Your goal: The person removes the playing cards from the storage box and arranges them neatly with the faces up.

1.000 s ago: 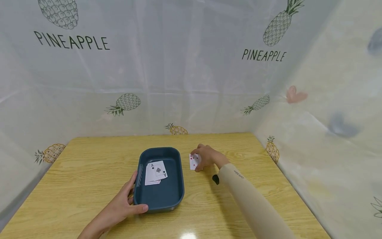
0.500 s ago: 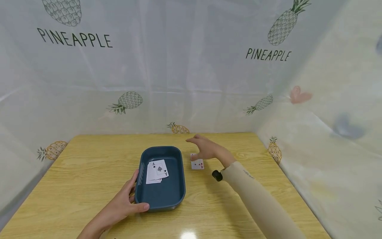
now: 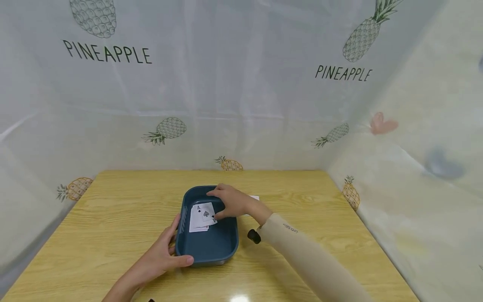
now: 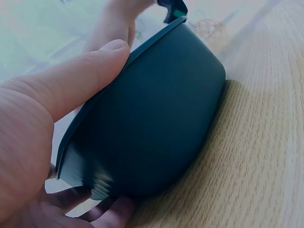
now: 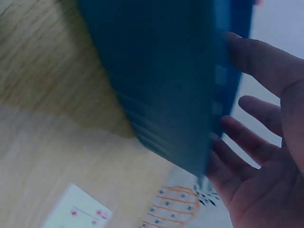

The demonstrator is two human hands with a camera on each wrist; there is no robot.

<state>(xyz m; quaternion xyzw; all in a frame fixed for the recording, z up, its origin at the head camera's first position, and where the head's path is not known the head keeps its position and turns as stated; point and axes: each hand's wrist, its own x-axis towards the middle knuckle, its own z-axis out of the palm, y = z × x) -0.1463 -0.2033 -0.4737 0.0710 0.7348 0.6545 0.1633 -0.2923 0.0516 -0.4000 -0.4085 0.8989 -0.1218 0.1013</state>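
White cloth (image 3: 226,84): pineapple-printed backdrop at 12 o'clock, out of the work's way.
Wood table (image 3: 132,209): bears the tub; a flat base to steady against.
Blue tub (image 3: 209,247): at the clock's centre for every direction here, as the head view shows it; best held from sliding while fingers work inside.
Left hand (image 3: 160,253): at 8 o'clock, clamped on the tub, thumb over the rim, fingers along the wall; a firm, level hold serves well.
Right hand (image 3: 232,201): over the rim at 2 o'clock, thumb and fingers apart, no card visible between them; seemingly reaching to pick up 1 card, so a low, flat approach should suit.
Card stack (image 3: 195,222): inside the tub, slightly towards 10 o'clock; pressing down could drag lower cards along.
Ace of spades (image 3: 206,213): on top, skewed; pinching its 4 o'clock edge beside the thumb looks easiest, though contact is unclear.
Red-marked card (image 5: 78,211): on the table at 2 o'clock, mostly hidden by the wrist in the head view; the sleeve should clear it.
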